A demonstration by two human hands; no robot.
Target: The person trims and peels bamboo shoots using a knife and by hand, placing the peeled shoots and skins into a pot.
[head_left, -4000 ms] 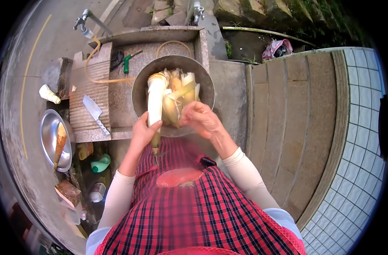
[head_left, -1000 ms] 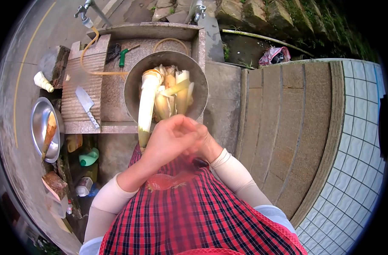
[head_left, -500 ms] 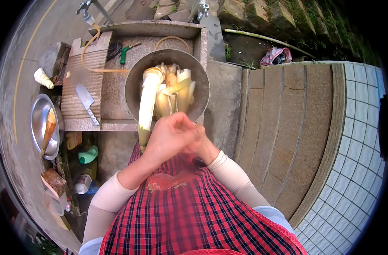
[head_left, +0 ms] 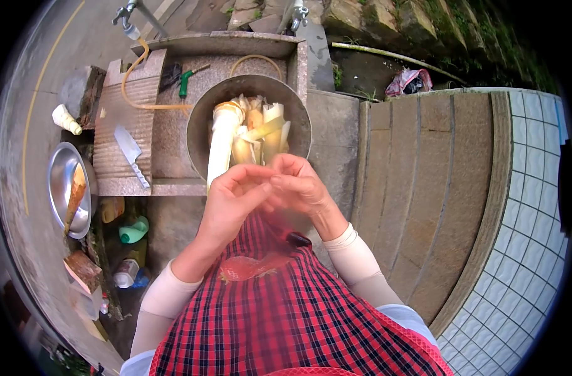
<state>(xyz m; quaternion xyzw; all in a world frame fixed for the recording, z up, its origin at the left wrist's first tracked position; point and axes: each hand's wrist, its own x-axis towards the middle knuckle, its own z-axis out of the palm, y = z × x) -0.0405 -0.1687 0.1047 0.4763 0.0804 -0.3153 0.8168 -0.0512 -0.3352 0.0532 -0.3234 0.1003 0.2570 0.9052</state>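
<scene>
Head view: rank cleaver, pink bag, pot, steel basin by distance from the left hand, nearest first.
From the left hand, as the picture shows it:
1. Pot: just beyond the hand.
2. Cleaver: to the left, on the ribbed slab.
3. Steel basin: farther left, past the slab.
4. Pink bag: far off, upper right.

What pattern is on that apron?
The apron has red and dark checks, shown best in the head view.
</scene>
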